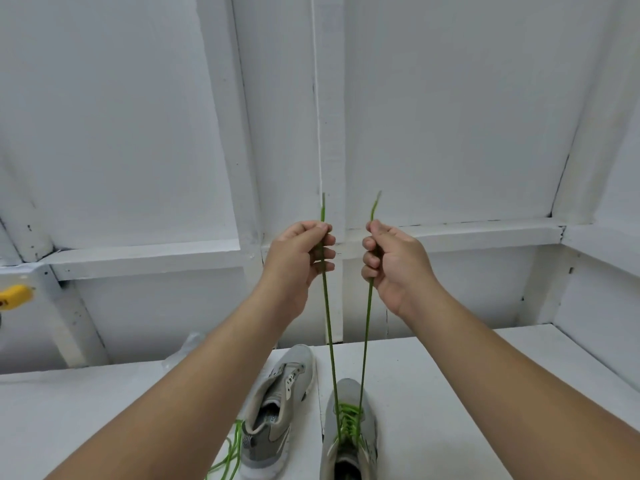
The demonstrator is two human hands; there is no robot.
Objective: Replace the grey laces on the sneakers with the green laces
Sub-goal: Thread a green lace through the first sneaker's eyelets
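Both hands are raised side by side in front of the white panelled wall (450, 116). The left hand (298, 252) curls its fingers round one end of the thin green lace (329, 327), and the right hand (388, 261) grips the other end. Both strands run taut down to the grey fabric sneaker (349, 434) on the white tabletop (450, 393), already threaded in green. Just left of it lies a second grey sneaker (277, 410), tipped on its side and unlaced. A loose green lace (230, 455) lies beside that one. A yellow object (14, 297) sits at the far left.
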